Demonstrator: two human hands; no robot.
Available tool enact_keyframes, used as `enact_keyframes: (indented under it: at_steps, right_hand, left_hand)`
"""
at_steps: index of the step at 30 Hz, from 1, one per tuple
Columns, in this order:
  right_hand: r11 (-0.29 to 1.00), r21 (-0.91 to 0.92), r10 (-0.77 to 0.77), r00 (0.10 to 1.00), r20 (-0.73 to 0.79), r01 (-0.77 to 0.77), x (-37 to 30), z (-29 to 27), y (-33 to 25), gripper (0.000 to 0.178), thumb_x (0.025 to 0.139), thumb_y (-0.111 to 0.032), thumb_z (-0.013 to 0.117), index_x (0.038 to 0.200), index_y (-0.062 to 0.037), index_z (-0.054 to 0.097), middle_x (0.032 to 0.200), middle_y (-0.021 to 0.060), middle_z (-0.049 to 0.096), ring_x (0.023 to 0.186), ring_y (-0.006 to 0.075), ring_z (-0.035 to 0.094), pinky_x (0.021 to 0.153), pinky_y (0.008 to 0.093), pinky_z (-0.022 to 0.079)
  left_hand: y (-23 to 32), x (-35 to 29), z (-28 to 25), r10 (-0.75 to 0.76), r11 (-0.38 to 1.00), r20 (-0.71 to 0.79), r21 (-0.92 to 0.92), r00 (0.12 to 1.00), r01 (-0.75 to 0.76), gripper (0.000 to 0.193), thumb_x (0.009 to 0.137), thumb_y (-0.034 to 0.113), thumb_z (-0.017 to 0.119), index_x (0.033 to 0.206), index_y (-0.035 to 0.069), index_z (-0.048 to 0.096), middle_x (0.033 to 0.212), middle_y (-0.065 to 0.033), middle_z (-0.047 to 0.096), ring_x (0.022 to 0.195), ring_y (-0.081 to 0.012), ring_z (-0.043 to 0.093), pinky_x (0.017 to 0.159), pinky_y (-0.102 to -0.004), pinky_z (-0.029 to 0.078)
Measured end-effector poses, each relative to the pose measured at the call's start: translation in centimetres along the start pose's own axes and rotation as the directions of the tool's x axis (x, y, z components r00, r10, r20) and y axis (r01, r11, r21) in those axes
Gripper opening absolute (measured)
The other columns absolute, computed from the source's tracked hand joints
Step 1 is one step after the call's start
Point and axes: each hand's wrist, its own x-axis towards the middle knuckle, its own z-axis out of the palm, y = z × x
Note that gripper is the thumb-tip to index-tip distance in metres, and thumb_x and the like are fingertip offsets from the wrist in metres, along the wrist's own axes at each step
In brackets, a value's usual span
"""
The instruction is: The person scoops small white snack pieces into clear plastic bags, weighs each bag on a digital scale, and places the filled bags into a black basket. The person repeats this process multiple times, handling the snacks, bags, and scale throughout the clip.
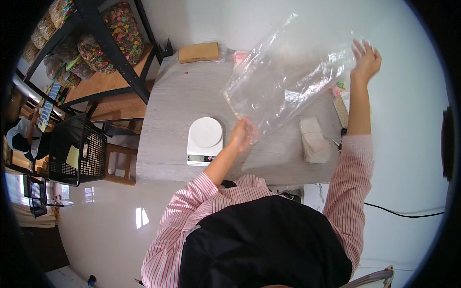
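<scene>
A large clear plastic bag (283, 79) is stretched at a slant above the table, between both of my hands. My left hand (241, 134) grips its lower end, where a few small pale bits lie along the edge inside. Raised higher and farther right, my right hand (367, 62) has its fingers closed on the bag's upper corner. On the table to the left of my left hand is a white kitchen scale (205, 139) with a round platform and nothing on it. A stack of small clear bags (314, 140) lies to the right, below the large bag.
A brown cardboard box (199, 52) sits at the back of the grey wooden table (165, 110). Beyond its left side are a shelf with bags of colourful snacks (122, 33), a black basket (79, 149) on a stool, and a person (29, 132). A calculator-like device (341, 110) rests by the right wall.
</scene>
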Motion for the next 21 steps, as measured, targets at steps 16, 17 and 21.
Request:
enact_keyframes:
  at_steps: [16,17,21]
  right_hand:
    - [0.707,-0.199,0.627,0.731,-0.269,-0.679,-12.6,-33.6,11.2,0.018,0.085,-0.014,0.054,0.098,-0.0027,0.048,0.093,0.0093,0.061,0.081,0.0196,0.061,0.062,0.027,0.05]
    - [0.705,-0.146,0.641,0.712,-0.289,-0.694,-13.2,-34.1,11.7,0.018,0.085,-0.013,0.055,0.098,-0.0029,0.048,0.095,0.0098,0.06,0.082,0.0201,0.061,0.063,0.0282,0.05]
    - [0.703,-0.15,0.609,0.697,-0.379,-0.695,-15.2,-34.3,11.4,0.023,0.082,-0.008,0.058,0.101,-0.0028,0.047,0.102,0.0117,0.056,0.087,0.0222,0.059,0.07,0.0317,0.049]
  left_hand:
    - [-8.8,4.4,-6.1,0.748,0.529,-0.2,0.756,0.633,-0.386,0.048,0.083,0.028,0.057,0.11,-0.008,0.039,0.087,-0.0163,0.058,0.065,-0.0169,0.057,0.057,-0.0288,0.047]
    - [-9.1,3.3,-6.7,0.797,0.365,-0.077,0.852,0.6,-0.376,0.048,0.082,0.027,0.058,0.11,-0.008,0.039,0.09,-0.0174,0.057,0.067,-0.0176,0.057,0.059,-0.0294,0.047]
    - [-9.6,-2.4,-8.6,0.629,0.287,-0.039,0.94,0.776,-0.185,0.045,0.079,0.019,0.061,0.11,-0.007,0.043,0.091,-0.0176,0.056,0.069,-0.019,0.057,0.062,-0.0299,0.047]
